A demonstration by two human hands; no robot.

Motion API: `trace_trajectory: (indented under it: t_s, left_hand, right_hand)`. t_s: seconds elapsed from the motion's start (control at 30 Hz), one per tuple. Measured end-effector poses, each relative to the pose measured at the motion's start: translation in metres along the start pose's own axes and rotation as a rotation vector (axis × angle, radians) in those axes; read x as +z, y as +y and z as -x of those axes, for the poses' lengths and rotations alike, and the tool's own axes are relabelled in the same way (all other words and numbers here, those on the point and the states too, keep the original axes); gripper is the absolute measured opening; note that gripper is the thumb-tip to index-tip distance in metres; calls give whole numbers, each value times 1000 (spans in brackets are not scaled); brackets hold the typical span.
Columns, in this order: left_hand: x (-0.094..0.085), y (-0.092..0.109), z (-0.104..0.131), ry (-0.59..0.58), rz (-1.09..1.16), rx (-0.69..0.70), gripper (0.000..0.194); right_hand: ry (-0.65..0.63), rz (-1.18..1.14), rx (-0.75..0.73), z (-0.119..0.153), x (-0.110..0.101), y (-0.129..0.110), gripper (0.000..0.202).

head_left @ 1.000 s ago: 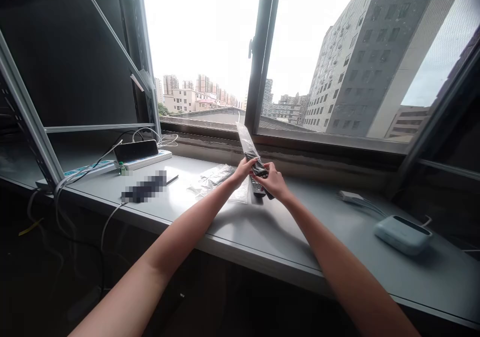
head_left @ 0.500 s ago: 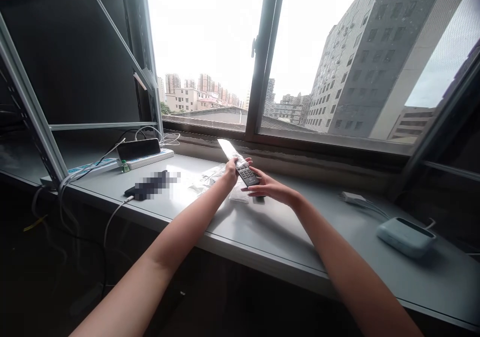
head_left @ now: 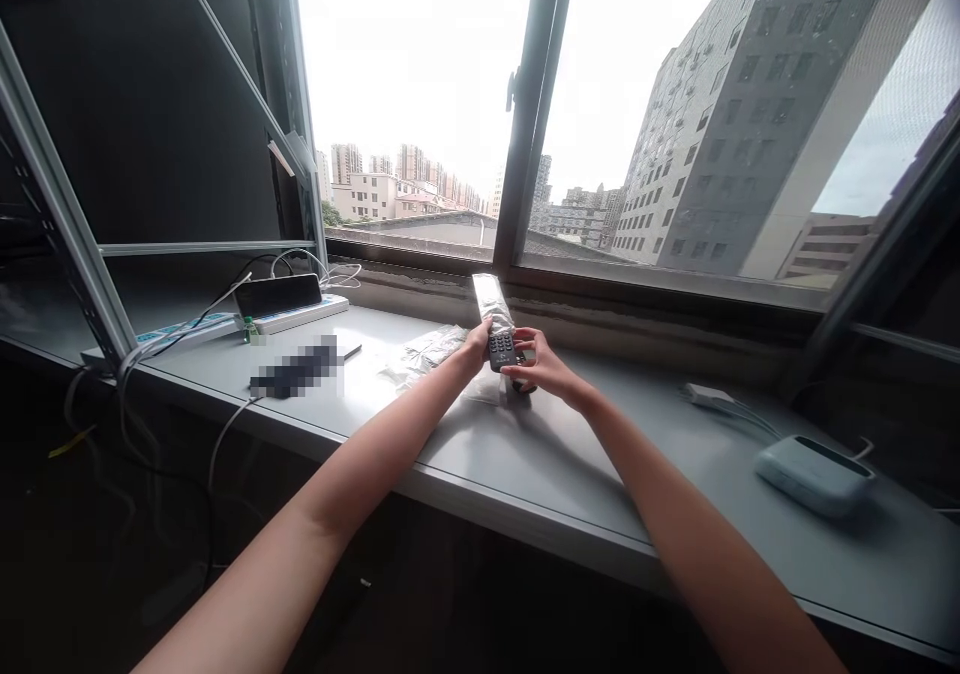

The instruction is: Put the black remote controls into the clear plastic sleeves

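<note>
A black remote control (head_left: 501, 352) with rows of buttons is held between my two hands above the table. Its far part sits in a clear plastic sleeve (head_left: 491, 299) that points up toward the window. My left hand (head_left: 477, 342) grips the remote's left side, thumb on top. My right hand (head_left: 541, 364) closes on the near right end with its fingers. Crumpled clear plastic bags (head_left: 431, 352) lie on the table beneath and to the left. A small dark object, partly hidden, shows under my right hand.
On the left are a blurred-out dark device (head_left: 296, 366) with a cable, a phone (head_left: 279, 296) leaning on a power strip (head_left: 304, 314), and a small green bottle (head_left: 250, 330). At right lie a light-blue box-shaped device (head_left: 814, 474) and a white plug (head_left: 709, 396). A metal shelf post (head_left: 67, 194) stands left.
The remote and its sleeve have swung from tilting left to nearly upright in view. Both hands have shifted slightly right with it, and my right fingers have curled more around its end.
</note>
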State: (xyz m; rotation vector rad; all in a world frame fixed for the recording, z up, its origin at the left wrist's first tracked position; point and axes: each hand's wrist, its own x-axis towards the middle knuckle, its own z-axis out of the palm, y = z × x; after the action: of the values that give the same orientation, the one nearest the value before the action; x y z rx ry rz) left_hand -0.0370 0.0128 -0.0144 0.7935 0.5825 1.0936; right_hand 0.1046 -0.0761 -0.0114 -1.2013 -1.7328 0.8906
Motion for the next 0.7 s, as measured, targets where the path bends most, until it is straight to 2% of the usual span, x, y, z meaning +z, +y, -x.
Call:
trace_trajectory:
  t_s: [0.1, 0.17, 0.3, 0.43, 0.57, 0.7]
  left_hand:
    - [0, 0, 0, 22, -123, -27, 45]
    - [0, 1, 2, -31, -148, -21, 45]
    - [-1, -1, 5, -169, -137, -52, 43]
    - [0, -3, 8, -256, -171, -84, 45]
    - [5, -1, 7, -181, -90, -46, 56]
    - [2, 4, 2, -34, 47, -17, 66]
  right_hand:
    - [60, 6, -35, 0, -5, 1, 111]
    - [55, -17, -69, 0, -7, 0, 114]
    - [4, -23, -74, 0, -7, 0, 100]
    - [51, -11, -87, 0, -8, -1, 89]
    - [67, -13, -106, 0, -8, -3, 75]
    - [-29, -33, -91, 2, -1, -5, 67]
